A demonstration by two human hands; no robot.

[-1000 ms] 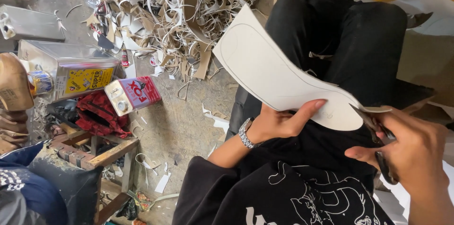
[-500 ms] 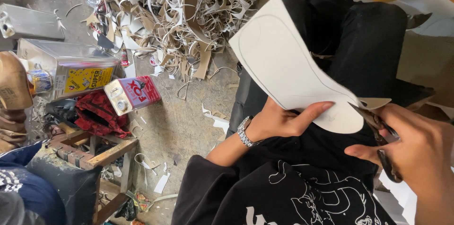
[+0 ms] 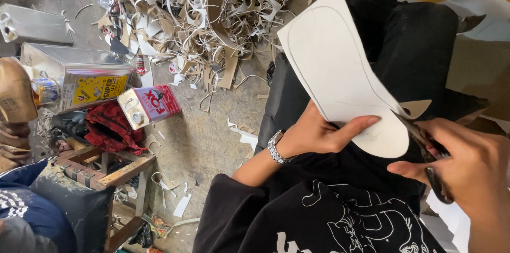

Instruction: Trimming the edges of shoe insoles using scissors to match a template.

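While scissors (image 3: 425, 144) cut, left fingers (image 3: 355, 125) pinch insole sheet (image 3: 334, 72)

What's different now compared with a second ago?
The white sheet has been turned in the left hand: its far end swung up and to the right in the picture. The scissors in the right hand sit at the sheet's rounded end, where a small offcut now curls away from the edge. Both hands kept their grips. The scrap pile and the tins on the floor did not move.
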